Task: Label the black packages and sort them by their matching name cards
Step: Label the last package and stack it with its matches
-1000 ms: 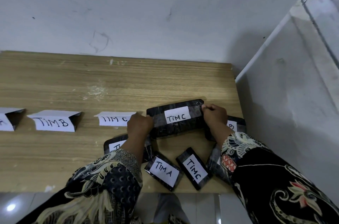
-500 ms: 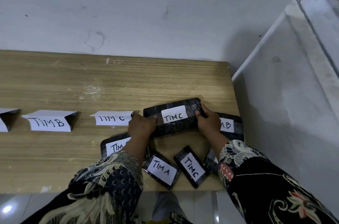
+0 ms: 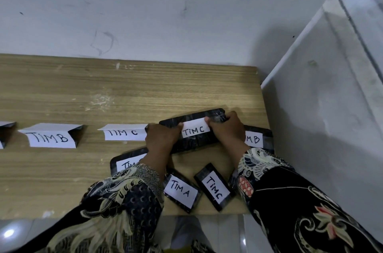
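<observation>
Both hands have slid inward along the "TiM C" package (image 3: 196, 138); left hand (image 3: 160, 141) and right hand (image 3: 227, 130) grasp its ends, TIM C card (image 3: 124, 133) just left.

head cam | looks down, forward | table (image 3: 83, 91) near, edges probably warped

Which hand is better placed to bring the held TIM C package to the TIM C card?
Probably the left hand. It grips the package at its left end, right beside the TIM C card. The right hand holds the far end, away from the card.
</observation>
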